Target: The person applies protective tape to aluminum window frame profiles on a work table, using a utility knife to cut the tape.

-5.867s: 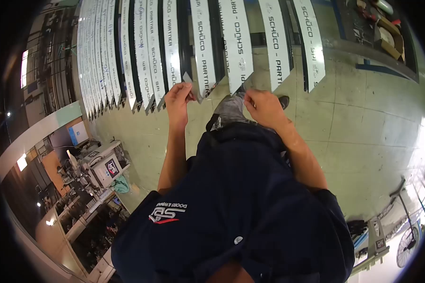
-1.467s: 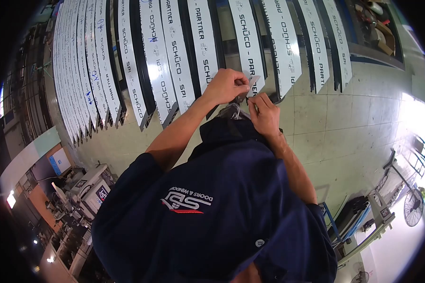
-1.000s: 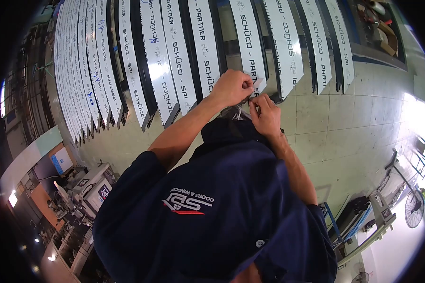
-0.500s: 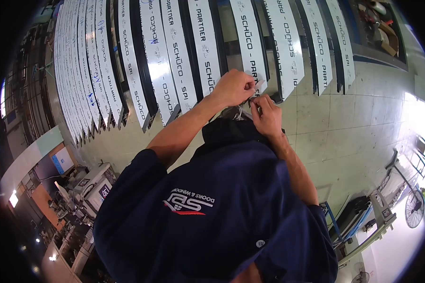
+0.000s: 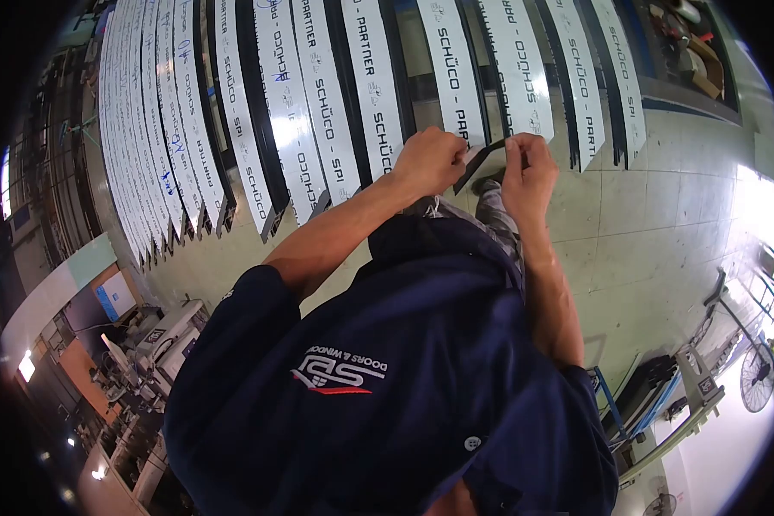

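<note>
My left hand (image 5: 437, 162) is closed at the end of a white-faced profile printed with Schüco lettering (image 5: 451, 69). Between the two hands runs a thin black strip (image 5: 485, 157), bent in the middle, with a loose piece hanging below my left fingers. My right hand (image 5: 529, 172) pinches the other end of this strip, just below the neighbouring profile (image 5: 525, 69). What lies inside my left fist is mostly hidden.
Several more white and black profiles (image 5: 318, 103) lie side by side to the left and right. A bin with a cardboard box (image 5: 707, 70) stands at the upper right. Machines (image 5: 159, 344) are at the left, and a fan (image 5: 756, 378) is at the lower right.
My right hand has moved right and slightly up, away from my left hand, and the black strip now shows stretched between them. My left hand has barely moved.
</note>
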Action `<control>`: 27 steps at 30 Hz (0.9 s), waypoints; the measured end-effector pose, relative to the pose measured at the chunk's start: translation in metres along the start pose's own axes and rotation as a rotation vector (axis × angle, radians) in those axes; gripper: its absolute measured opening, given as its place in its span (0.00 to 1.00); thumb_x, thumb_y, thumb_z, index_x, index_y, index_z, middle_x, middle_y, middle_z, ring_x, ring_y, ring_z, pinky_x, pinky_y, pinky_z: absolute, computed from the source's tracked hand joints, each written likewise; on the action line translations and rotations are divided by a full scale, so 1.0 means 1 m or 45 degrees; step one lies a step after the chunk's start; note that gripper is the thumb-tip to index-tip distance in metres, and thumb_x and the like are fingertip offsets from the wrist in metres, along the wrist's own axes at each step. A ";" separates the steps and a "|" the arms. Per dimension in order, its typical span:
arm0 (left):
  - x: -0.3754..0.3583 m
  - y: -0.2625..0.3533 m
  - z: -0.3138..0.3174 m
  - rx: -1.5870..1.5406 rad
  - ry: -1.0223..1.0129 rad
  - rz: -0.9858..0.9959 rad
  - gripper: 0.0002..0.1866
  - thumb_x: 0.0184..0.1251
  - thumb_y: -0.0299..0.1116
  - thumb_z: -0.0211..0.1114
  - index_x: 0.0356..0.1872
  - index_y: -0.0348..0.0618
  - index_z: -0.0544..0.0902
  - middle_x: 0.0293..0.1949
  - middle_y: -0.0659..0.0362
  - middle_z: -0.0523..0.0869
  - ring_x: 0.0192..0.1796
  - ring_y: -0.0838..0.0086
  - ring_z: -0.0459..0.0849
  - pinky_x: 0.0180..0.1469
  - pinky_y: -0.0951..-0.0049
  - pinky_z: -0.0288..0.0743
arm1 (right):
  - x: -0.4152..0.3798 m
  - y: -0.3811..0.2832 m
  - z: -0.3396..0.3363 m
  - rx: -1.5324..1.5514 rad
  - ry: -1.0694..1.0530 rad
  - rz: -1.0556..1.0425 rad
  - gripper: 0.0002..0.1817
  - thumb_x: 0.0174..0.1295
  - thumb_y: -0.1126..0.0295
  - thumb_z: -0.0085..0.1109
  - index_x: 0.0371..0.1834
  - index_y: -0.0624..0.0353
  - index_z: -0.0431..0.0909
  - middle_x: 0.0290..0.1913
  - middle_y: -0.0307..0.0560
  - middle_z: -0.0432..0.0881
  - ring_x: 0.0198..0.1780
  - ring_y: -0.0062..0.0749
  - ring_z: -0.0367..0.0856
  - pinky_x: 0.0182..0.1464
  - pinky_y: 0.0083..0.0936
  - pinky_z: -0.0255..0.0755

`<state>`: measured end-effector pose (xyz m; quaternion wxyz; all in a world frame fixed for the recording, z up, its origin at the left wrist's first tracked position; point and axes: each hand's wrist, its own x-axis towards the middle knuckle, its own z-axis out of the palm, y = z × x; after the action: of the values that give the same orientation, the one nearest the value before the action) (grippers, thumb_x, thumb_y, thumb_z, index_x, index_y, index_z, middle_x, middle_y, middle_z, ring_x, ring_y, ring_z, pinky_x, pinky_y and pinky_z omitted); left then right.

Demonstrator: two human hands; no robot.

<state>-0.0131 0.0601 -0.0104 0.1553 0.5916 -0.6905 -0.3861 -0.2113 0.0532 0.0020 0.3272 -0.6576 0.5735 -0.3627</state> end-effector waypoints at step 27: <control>0.012 -0.001 0.002 -0.129 -0.049 -0.039 0.07 0.63 0.31 0.71 0.33 0.37 0.88 0.26 0.51 0.90 0.29 0.61 0.89 0.37 0.63 0.81 | 0.056 -0.008 -0.098 0.850 0.342 0.183 0.05 0.78 0.73 0.57 0.46 0.63 0.80 0.50 0.52 0.88 0.42 0.26 0.86 0.38 0.24 0.80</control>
<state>-0.0166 0.0497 -0.0147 0.1657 0.5859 -0.6638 -0.4343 -0.2865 -0.0033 0.0656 0.4703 -0.4192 0.5060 -0.5891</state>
